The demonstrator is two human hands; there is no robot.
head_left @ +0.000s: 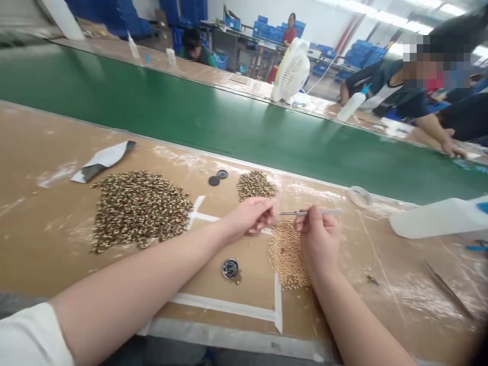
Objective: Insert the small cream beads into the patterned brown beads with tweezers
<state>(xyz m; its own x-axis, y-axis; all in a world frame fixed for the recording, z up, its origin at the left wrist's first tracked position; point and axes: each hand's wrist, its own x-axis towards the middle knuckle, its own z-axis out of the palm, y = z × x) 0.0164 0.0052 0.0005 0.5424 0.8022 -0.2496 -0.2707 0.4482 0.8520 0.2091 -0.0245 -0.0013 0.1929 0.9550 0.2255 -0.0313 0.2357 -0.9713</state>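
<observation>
My left hand (253, 216) is closed in a pinch above the table. Whatever its fingers hold is too small or hidden to make out. My right hand (322, 241) grips a slim pen-like tool (293, 213), its thin metal tip pointing at the left fingertips. Under the right hand spreads a pile of small tan bead-like pieces (287, 254). Just beyond the left hand lies a small heap of dark-and-cream pieces (255, 184); a much larger pile of similar pieces (139, 211) is at the left. A small round dish of dark paste (230, 268) sits nearer me.
Two black discs (214, 180) and a grey-white pouch (104, 160) lie on the table. Tweezers (450, 290), a white bottle (438, 218) and a clear ring (360, 196) are at the right. Beyond runs a green conveyor belt (171, 117), with a fan (293, 71) and co-workers past it.
</observation>
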